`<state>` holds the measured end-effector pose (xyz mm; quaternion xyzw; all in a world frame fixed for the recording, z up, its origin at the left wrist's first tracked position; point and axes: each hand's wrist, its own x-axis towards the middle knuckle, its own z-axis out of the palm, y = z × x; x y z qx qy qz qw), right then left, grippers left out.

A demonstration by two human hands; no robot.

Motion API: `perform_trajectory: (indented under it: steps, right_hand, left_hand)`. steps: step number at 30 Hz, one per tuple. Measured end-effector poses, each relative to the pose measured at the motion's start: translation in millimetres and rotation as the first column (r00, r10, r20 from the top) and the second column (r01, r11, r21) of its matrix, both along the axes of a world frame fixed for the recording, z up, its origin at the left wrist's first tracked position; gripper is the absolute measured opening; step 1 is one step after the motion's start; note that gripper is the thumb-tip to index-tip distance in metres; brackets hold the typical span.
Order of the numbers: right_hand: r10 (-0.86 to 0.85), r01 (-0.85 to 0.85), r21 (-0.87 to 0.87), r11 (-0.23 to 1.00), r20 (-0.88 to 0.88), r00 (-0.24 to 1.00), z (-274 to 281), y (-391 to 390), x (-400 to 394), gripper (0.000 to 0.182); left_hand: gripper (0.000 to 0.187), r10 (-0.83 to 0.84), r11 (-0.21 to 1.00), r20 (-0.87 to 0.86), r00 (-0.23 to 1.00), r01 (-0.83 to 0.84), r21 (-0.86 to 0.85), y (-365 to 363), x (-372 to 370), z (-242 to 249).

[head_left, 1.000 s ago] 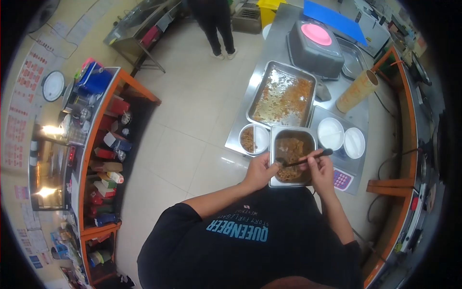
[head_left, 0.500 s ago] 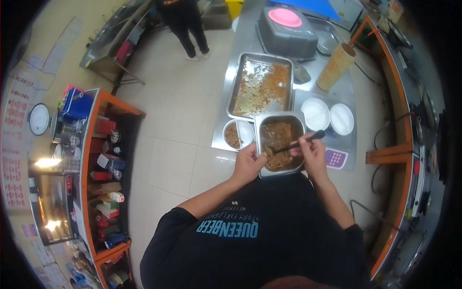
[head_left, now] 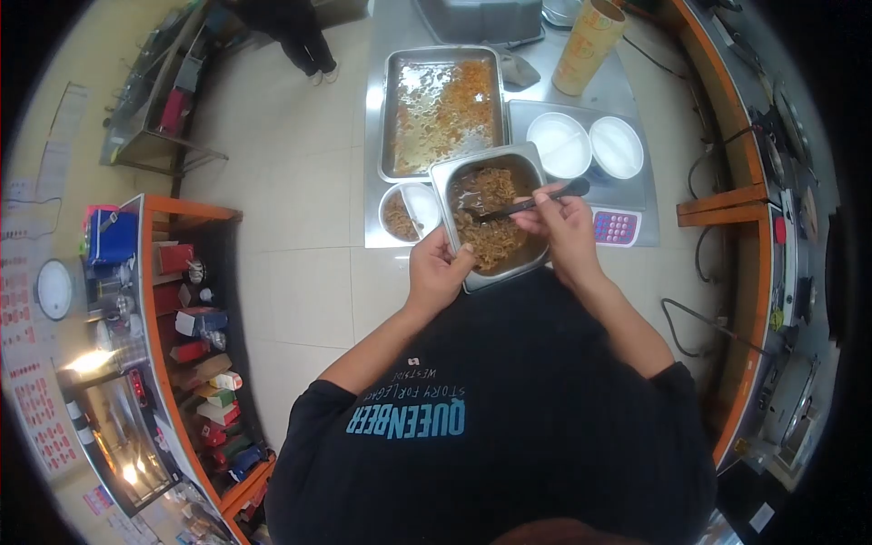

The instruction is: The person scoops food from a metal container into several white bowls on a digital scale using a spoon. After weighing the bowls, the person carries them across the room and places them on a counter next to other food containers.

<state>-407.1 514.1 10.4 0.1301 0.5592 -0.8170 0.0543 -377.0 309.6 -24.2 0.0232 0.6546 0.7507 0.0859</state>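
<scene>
My left hand (head_left: 438, 268) grips the near left rim of a deep metal food pan (head_left: 481, 156), thumb over the edge. In the pan is brown shredded, meat-like food (head_left: 495, 243) in dark liquid. My right hand (head_left: 563, 222) is closed on the handle of a black spoon (head_left: 572, 188), its working end down in the food at the pan's left side. Left of the pan stands a round white divided bowl (head_left: 422, 204) with brown food in one half. Two more white divided bowls, one nearer (head_left: 559, 145) and one farther right (head_left: 617, 148), stand beyond the pan.
A large shallow metal tray (head_left: 388, 118) with orange oily residue lies beyond the pan. A tall yellowish roll (head_left: 589, 50) stands behind the bowls, and a purple-and-white keypad (head_left: 616, 227) lies near the table's edge. Orange-framed shelving (head_left: 154, 272) is on the left. Another person (head_left: 295, 36) stands far left.
The view has shifted, so the table appears higher and further left. The pan is tilted differently and the food is more heaped and loosened. Both hands keep their holds.
</scene>
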Motion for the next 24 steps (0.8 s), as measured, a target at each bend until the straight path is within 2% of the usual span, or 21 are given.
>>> perform_trajectory:
  steps: [6, 9, 12, 13, 16, 17, 20, 24]
  right_hand:
    - [0.030, -0.012, 0.082, 0.997, -0.223, 0.974, 9.2, -5.9, 9.2, 0.013]
    - [0.247, -0.086, 0.402, 0.912, -0.370, 0.896, 29.7, -12.8, 18.1, 0.014]
    - [0.306, -0.091, 0.483, 0.871, -0.389, 0.869, 37.4, -15.9, 18.8, 0.014]
    - [0.311, -0.111, 0.477, 0.872, -0.364, 0.878, 35.4, -14.6, 16.9, 0.013]
    - [0.255, -0.163, 0.308, 0.937, -0.290, 0.922, 37.4, -14.6, 12.5, 0.011]
    - [0.201, -0.144, 0.226, 0.963, -0.256, 0.946, 35.3, -13.7, 11.5, 0.013]
    - [0.097, -0.068, 0.157, 0.985, -0.183, 0.978, 30.7, -9.4, 2.8, 0.011]
    - [-0.003, 0.007, 0.040, 0.999, -0.116, 0.993, 17.4, 0.7, -1.9, 0.012]
  left_hand:
    - [0.015, -0.010, 0.999, 0.026, 1.000, 0.009, 0.031, 0.8, 1.4, 8.0]
    - [0.013, -0.038, 0.999, 0.022, 0.999, 0.038, -0.017, -0.7, 1.7, 5.0]
    - [0.014, -0.058, 0.998, 0.016, 0.998, 0.058, -0.040, -3.6, 0.5, -1.4]
    - [0.014, -0.061, 0.997, 0.015, 0.998, 0.061, -0.040, -3.5, 0.2, -3.3]
    - [0.016, -0.048, 0.999, 0.031, 0.998, 0.049, -0.010, -1.1, -0.5, -5.4]
    - [0.017, -0.059, 0.998, 0.035, 0.998, 0.059, -0.016, -1.9, -0.2, -4.4]
    - [0.017, -0.061, 0.995, 0.027, 0.998, 0.062, -0.073, -3.2, -0.1, -10.0]
    - [0.013, -0.012, 0.999, 0.000, 1.000, 0.012, -0.051, 0.2, 1.1, -1.2]
